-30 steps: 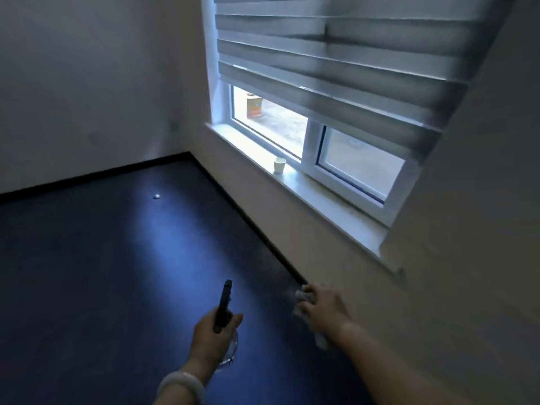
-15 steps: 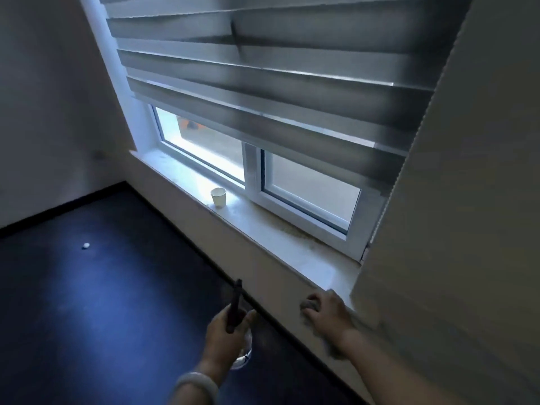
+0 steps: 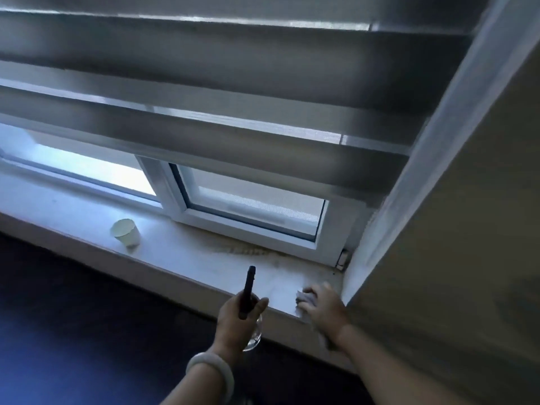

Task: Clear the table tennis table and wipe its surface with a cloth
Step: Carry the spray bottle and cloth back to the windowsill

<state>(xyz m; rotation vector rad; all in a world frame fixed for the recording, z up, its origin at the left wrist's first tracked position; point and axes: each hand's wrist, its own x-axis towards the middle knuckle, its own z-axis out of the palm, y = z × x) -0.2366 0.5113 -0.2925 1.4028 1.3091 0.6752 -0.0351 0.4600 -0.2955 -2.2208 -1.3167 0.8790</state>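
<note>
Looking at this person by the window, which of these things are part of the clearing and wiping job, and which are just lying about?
Part of the job:
- cloth, under the right hand at the windowsill's corner
- dark slim object and clear glass item, both in the left hand's grip

Just lying about:
- paper cup on the windowsill
- window blind

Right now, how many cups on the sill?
1. A paper cup stands on the sill, left of both hands. The left hand holds something clear that might be a glass, off the sill.
</note>
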